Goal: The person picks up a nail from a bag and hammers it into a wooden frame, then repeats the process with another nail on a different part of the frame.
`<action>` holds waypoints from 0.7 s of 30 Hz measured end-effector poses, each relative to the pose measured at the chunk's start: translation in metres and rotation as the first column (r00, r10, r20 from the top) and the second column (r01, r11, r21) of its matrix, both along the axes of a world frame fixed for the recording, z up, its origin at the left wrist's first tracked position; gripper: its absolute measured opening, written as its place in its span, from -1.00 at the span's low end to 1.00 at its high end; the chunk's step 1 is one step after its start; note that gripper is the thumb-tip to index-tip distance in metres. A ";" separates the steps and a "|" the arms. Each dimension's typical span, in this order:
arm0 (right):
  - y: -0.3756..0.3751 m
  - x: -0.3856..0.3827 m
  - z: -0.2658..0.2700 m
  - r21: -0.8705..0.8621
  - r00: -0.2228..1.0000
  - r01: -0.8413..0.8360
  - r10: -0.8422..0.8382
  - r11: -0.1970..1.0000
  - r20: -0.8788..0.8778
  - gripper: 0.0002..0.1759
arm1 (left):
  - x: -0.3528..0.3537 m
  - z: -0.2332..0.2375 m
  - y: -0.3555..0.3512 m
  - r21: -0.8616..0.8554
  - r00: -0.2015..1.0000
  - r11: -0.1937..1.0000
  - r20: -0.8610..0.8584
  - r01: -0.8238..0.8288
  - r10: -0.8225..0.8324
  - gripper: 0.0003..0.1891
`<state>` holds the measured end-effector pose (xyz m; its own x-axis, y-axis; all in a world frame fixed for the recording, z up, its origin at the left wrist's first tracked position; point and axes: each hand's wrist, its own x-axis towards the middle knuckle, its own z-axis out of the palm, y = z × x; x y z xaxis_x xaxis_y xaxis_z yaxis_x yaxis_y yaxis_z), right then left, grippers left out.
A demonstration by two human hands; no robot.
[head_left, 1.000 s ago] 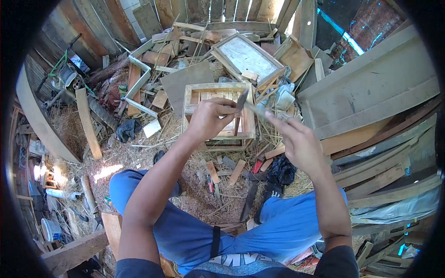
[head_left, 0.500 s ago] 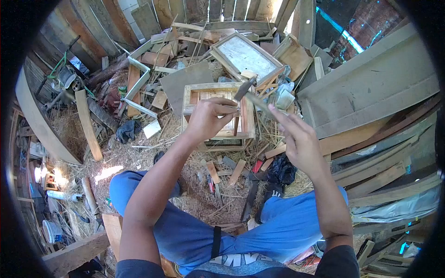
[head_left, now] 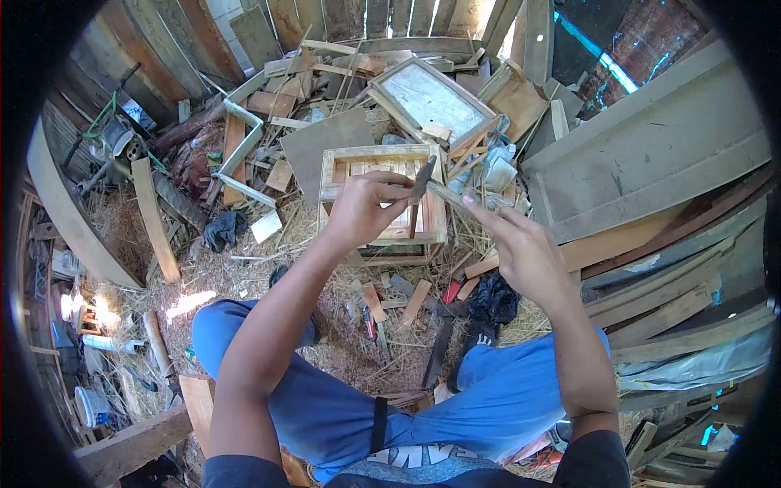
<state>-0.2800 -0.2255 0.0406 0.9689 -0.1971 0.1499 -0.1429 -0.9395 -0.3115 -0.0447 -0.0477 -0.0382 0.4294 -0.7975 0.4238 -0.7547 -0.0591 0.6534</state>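
Observation:
A wooden frame box (head_left: 378, 151) with slats inside stands on the straw-covered ground. Over its middle is my left hand (head_left: 370, 207), its thumb and fingers pinched together near the right side; what they hold is too small to make out. My right hand (head_left: 525, 252) is wrapped round the wooden handle of a hammer (head_left: 425, 176). The hammer's head is right at the fingertips of my left hand, above the box's right edge. A thin dark strip of wood (head_left: 413, 220) stands below those fingertips.
Scrap wood (head_left: 281, 104) is piled behind the box, with a framed panel (head_left: 435, 102) on it. A large board (head_left: 651, 154) leans at the right. Short wood pieces (head_left: 416, 301), a black plastic bag (head_left: 494, 299) and a dark cloth (head_left: 224, 230) lie on the ground.
The hammer's head has come down to the left fingertips, and my right hand has moved slightly lower. My left hand has stayed nearly in place.

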 end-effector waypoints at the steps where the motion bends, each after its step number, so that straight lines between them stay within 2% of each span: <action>1: -0.001 0.000 -0.003 0.055 1.000 -0.010 0.008 0.998 0.024 -0.04 | 0.000 0.001 0.000 0.002 1.000 1.000 -0.011 0.017 -0.017 -0.82; 2: -0.002 0.000 -0.005 0.110 0.999 -0.023 0.018 0.994 0.046 -0.04 | 0.000 0.002 0.000 0.002 1.000 1.000 -0.010 0.018 -0.018 -0.82; 5: -0.001 0.000 -0.008 0.131 0.995 -0.031 0.019 0.991 0.094 -0.03 | -0.002 0.000 0.002 0.029 1.000 1.000 0.019 -0.011 0.011 -0.82; 8: -0.002 -0.001 -0.004 0.095 0.998 -0.021 0.015 0.995 0.057 -0.02 | -0.003 -0.001 -0.001 -0.014 0.999 1.000 0.049 -0.023 0.023 -0.81; 10: -0.003 -0.001 -0.004 0.112 0.998 -0.021 0.015 0.993 0.054 -0.02 | -0.003 0.002 -0.001 0.009 1.000 1.000 0.003 -0.020 0.020 -0.82; 17: -0.003 0.002 -0.004 0.121 0.997 -0.019 0.011 0.992 0.070 -0.03 | -0.002 -0.003 -0.002 -0.008 0.999 0.999 -0.020 -0.035 0.035 -0.83; 21: -0.002 0.004 -0.006 0.113 0.995 -0.030 0.019 0.993 0.093 -0.03 | -0.002 -0.002 -0.001 0.037 0.999 0.998 -0.023 -0.049 0.050 -0.81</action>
